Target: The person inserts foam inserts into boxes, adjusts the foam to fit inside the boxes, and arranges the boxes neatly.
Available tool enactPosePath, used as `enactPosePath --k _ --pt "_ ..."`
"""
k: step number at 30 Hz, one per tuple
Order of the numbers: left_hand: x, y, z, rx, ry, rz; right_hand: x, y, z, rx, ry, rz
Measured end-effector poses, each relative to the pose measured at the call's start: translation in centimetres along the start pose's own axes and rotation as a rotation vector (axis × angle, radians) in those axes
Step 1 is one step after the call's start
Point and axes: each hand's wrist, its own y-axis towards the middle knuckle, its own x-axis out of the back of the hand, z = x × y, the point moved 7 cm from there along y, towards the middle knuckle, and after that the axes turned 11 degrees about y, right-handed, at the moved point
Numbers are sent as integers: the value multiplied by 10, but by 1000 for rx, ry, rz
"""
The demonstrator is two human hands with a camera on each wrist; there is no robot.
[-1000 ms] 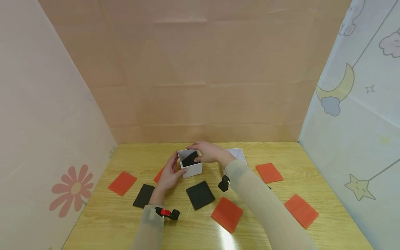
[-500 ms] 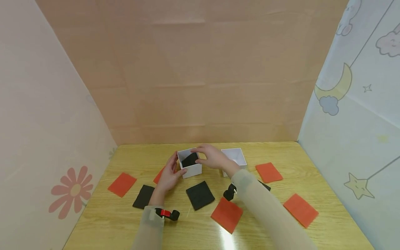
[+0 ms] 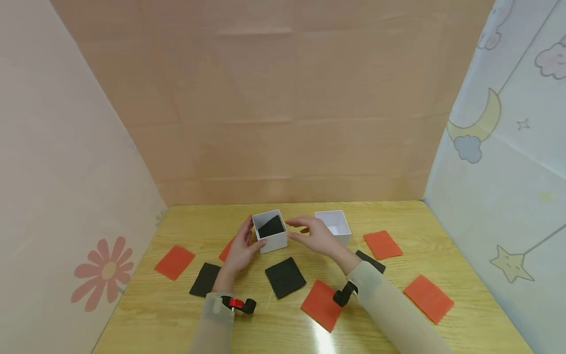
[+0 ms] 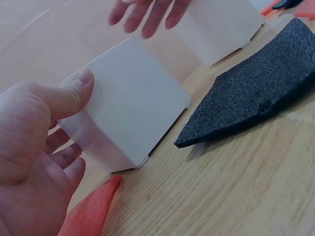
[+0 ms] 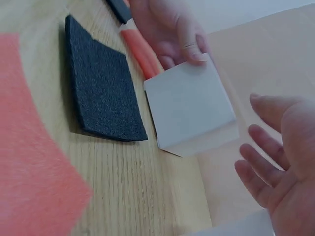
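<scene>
OK, your L hand (image 3: 240,251) has the open-topped white square box (image 3: 273,243) in its grip: thumb pressed on the near wall, fingers wrapped round the L side. That box is near the back of the pale wood-grain table (image 3: 265,334), a bit L of ctr. Inside it you've got a thin black foam sheet (image 3: 270,227), lying at a slant below the rim.

Your R hand (image 3: 317,237) is up just beside the box's R side, thumb & fingers spread w/ a wide gap btwn them, holding nada; R wrist cam shows it apart from the box. Just behind that hand, to the R, stands a second open-topped white box (image 3: 329,219), its inner walls visible to you.

In front of the gripped box, closest to you of the black pcs: a black foam square (image 3: 285,278), looking slightly bowed in both wrist views. Below & R of it, a red soft-looking square (image 3: 319,305), partly under your R wrist cam (image 3: 345,294). L of your L forearm: black square (image 3: 205,279), then red square (image 3: 174,262) farther out; another red pc (image 3: 225,250) is part-hidden by your L hand. Far R: black pc (image 3: 370,261) plus two red squares (image 3: 382,244).
</scene>
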Motion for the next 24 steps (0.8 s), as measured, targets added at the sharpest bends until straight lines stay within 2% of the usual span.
enactPosePath --k 4,11,15,17,24 --pt "0 -1 1 -2 13 -2 7 -13 3 3 43 -24" --pt "0 0 -2 -15 19 0 22 -27 14 81 39 -46" --pt "-1 0 0 -1 20 4 35 -41 14 103 33 -82" --pt "-1 0 2 6 24 2 44 -50 11 100 25 -112" --pt "0 -2 -1 19 23 -7 79 -89 -5 7 -26 -214"
